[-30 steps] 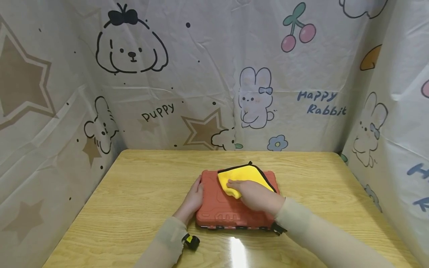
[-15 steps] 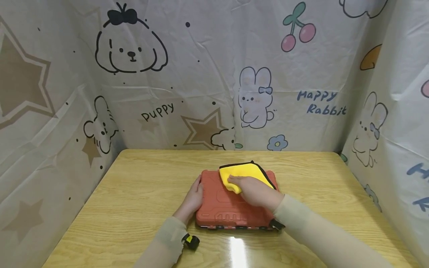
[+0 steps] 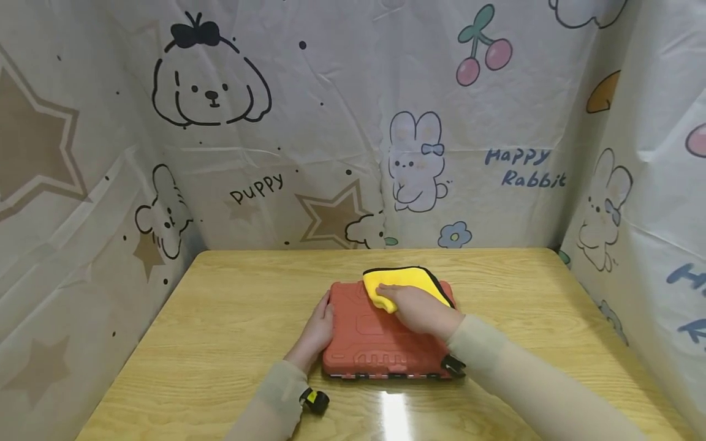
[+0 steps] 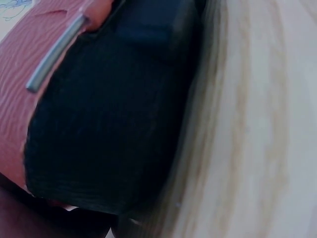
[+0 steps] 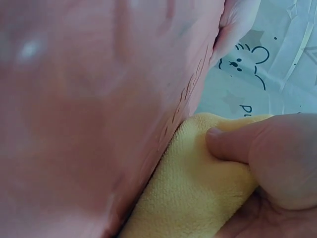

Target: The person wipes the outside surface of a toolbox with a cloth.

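Note:
A red hard plastic case (image 3: 353, 346) lies closed on the wooden table. My left hand (image 3: 317, 331) grips its left side, the thumb along the edge of the lid. Close up in the left wrist view are the case's black lower half (image 4: 99, 129) and a metal hinge pin (image 4: 54, 54). On the far right part of the lid, my right hand (image 3: 421, 311) holds a yellow cloth (image 3: 408, 277) with black edging against the surface. The right wrist view has the thumb (image 5: 233, 141) pressing on the plush cloth, the other fingers mostly hidden.
The wooden table (image 3: 237, 306) extends around the case on all sides. Printed fabric (image 3: 309, 141) hangs behind and along both sides of it. Each wrist wears a small black camera, the left one (image 3: 315, 401) near the table's front.
My right hand has slid the cloth slightly away from me and to the right over the lid. My left hand keeps its place on the case. The head view has shifted a little.

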Motion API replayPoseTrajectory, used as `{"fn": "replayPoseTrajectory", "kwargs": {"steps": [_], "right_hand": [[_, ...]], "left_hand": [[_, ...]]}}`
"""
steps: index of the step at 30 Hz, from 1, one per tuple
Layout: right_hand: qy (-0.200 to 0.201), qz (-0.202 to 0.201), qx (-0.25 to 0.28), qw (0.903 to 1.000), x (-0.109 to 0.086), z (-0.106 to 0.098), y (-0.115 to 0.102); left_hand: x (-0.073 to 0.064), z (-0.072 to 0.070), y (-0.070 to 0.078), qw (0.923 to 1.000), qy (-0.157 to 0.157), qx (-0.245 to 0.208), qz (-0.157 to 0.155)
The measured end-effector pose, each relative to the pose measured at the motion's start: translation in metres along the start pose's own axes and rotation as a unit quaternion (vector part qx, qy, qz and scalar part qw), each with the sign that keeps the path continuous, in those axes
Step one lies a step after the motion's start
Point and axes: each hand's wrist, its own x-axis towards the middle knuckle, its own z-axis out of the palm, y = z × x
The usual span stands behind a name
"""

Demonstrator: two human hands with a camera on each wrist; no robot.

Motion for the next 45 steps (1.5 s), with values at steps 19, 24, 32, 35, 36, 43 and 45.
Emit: {"fn": "replayPoseTrajectory", "kwargs": {"steps": [19, 24, 32, 35, 36, 43, 45], "right_hand": [[-0.013, 0.001, -0.005, 0.9999, -0.002, 0.005, 0.005], [-0.015, -0.013, -0.007, 0.9998, -0.008, 0.005, 0.004], [-0.029, -0.007, 0.005, 0.9995, -0.02, 0.004, -0.002], [-0.035, -0.01, 0.002, 0.9993, -0.026, 0.004, -0.005], [-0.037, -0.01, -0.001, 0.9993, -0.028, 0.004, -0.006], [-0.035, -0.044, -0.016, 0.9983, -0.044, 0.004, -0.013], [-0.038, -0.053, -0.019, 0.9977, -0.049, 0.004, -0.015]], "left_hand": [[-0.001, 0.001, 0.0, 0.9999, 0.011, 0.006, -0.001], [-0.002, 0.002, 0.0, 0.9999, 0.012, 0.006, -0.005], [-0.001, 0.002, -0.001, 0.9998, 0.015, 0.0, -0.01], [-0.001, 0.001, -0.001, 0.9999, 0.012, -0.004, -0.012], [-0.001, 0.002, -0.001, 0.9998, 0.011, -0.007, -0.015], [-0.001, 0.002, -0.001, 0.9997, 0.01, -0.012, -0.019], [-0.001, 0.002, 0.0, 0.9996, 0.01, -0.015, -0.02]]}}
